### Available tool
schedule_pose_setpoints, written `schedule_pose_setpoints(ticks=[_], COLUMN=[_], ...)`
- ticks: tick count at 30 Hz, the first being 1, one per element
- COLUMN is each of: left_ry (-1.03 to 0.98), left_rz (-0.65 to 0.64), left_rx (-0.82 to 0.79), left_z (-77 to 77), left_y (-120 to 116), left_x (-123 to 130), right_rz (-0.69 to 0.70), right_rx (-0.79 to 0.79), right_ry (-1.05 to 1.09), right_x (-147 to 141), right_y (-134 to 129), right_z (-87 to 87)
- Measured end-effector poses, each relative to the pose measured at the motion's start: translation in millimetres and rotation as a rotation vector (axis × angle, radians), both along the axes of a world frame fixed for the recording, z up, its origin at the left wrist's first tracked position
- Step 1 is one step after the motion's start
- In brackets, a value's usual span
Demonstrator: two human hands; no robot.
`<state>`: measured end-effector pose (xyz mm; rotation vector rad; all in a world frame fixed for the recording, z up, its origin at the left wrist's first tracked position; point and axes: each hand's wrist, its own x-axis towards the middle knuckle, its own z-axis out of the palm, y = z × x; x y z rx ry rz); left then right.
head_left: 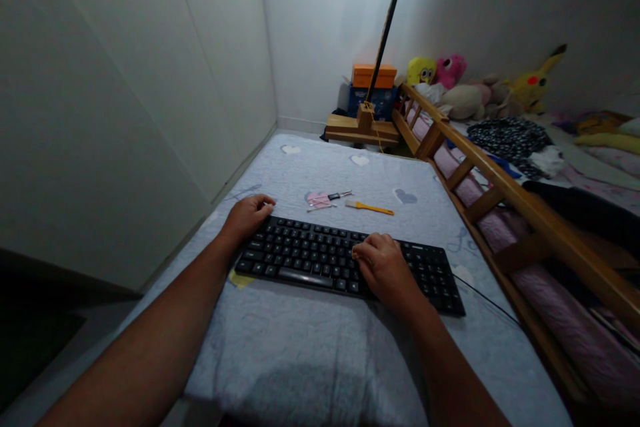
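A black keyboard (300, 250) lies on a pale patterned cloth, tilted slightly across the view. At its upper left corner rests my left hand (249, 213), fingers bent together near the edge; what they grip, if anything, is hidden. My right hand (383, 263) is over the right part of the keys, its fingers closed on something small and orange-brown (355, 252) that barely shows. Beyond the keyboard lie a brush with a yellow handle (375, 207), a small black and metal tool (340, 195) and a thin white swab (321, 207).
A yellow piece (241, 279) pokes out under the keyboard's left end. A cable (487, 297) runs right toward a wooden bed rail (480, 157). Behind stand a wooden stand (345, 127) with a pole and an orange box (373, 76). A white cabinet is left.
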<state>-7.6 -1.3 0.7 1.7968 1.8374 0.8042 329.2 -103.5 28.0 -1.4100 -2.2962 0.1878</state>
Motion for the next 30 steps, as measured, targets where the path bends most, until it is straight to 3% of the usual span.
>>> schedule_pose_setpoints(ticks=[8, 18, 30], left_ry=[0.009, 0.0, 0.001], left_rz=[0.002, 0.01, -0.002], left_rx=[-0.002, 0.005, 0.003], left_z=[0.9, -1.3, 0.4], left_y=[0, 0, 0], left_x=[-1, 2, 1], right_rz=[-0.02, 0.02, 0.015], right_rx=[-0.007, 0.069, 0.017], right_ry=[-0.015, 0.007, -0.04], right_x=[5, -12, -9], right_y=[-1, 7, 6], right_z=[0.6, -6.5, -1.2])
